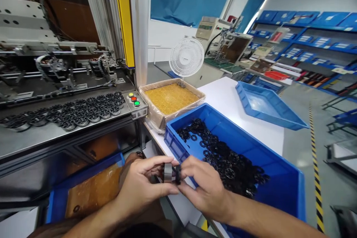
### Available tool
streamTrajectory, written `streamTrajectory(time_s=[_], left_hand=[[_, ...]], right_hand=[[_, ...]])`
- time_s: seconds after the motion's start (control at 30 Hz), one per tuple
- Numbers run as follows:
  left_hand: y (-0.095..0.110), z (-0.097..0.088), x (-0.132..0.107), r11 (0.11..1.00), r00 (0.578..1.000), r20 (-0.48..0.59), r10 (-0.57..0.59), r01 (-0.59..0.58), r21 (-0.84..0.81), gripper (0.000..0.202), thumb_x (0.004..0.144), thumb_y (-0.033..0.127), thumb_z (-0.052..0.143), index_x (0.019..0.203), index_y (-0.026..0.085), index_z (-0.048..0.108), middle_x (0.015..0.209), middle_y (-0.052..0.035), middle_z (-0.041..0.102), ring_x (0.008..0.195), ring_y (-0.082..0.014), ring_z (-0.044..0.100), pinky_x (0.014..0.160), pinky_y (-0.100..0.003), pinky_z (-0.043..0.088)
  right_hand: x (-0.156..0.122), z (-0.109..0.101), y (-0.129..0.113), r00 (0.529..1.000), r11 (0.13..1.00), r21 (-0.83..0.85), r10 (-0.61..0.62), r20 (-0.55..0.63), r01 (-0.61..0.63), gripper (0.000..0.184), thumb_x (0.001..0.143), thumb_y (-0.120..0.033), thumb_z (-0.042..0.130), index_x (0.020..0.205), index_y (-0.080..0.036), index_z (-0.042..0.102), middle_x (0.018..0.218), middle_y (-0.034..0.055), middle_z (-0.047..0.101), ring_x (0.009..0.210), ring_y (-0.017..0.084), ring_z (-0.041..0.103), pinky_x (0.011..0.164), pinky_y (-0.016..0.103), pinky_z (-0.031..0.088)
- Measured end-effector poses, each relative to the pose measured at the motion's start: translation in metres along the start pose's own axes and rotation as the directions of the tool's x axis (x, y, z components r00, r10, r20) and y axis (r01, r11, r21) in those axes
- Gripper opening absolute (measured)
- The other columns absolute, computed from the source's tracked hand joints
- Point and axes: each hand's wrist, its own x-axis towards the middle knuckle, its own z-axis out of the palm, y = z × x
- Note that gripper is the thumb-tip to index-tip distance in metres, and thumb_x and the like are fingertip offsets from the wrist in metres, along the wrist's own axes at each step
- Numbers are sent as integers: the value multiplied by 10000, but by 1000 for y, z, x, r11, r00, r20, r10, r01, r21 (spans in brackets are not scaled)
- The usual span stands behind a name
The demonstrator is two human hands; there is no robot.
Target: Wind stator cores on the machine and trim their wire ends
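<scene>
In front of my body, my left hand is closed around a grey metal stator core, with the thumb below and the fingers above. My right hand pinches a black plastic slotted ring against the core's right face. The two parts touch, and my fingers partly cover them. Just right of my hands stands a blue bin with many loose black slotted rings in it. Rows of stator cores with black ends rest on the metal bench at the left.
A lined carton with a yellow-brown layer inside stands behind the bin. Red, green and yellow buttons sit on the bench corner beside a machine. A lighter blue tray lies on the white table. Farther back is a white fan.
</scene>
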Motion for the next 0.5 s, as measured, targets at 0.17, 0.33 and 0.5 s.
streamTrajectory(time_s=[0.17,0.33,0.5], left_hand=[[-6,3,0,996,994,71,81,-84,42,502,580,34,855,1032,230,756,973,-38,792,875,-197,757,814,-224,599],[-5,-1,0,988,991,45,129,-133,83,464,598,77,860,1031,203,751,966,-61,792,865,-217,758,793,-255,612],[-3,-1,-1,993,992,66,108,-111,50,527,581,30,855,1053,239,749,914,-17,797,811,-169,758,740,-179,593]], right_hand=[[-5,-1,7,997,995,-72,-74,9,75,120,829,-77,574,865,-190,585,722,22,624,713,152,623,611,258,493],[0,-10,9,995,989,-106,-101,4,101,287,836,-137,654,1115,-164,587,879,69,662,806,170,645,650,283,532],[4,-15,13,981,976,-100,-186,58,192,364,849,-157,666,1201,-137,575,966,113,642,895,202,625,737,347,575]])
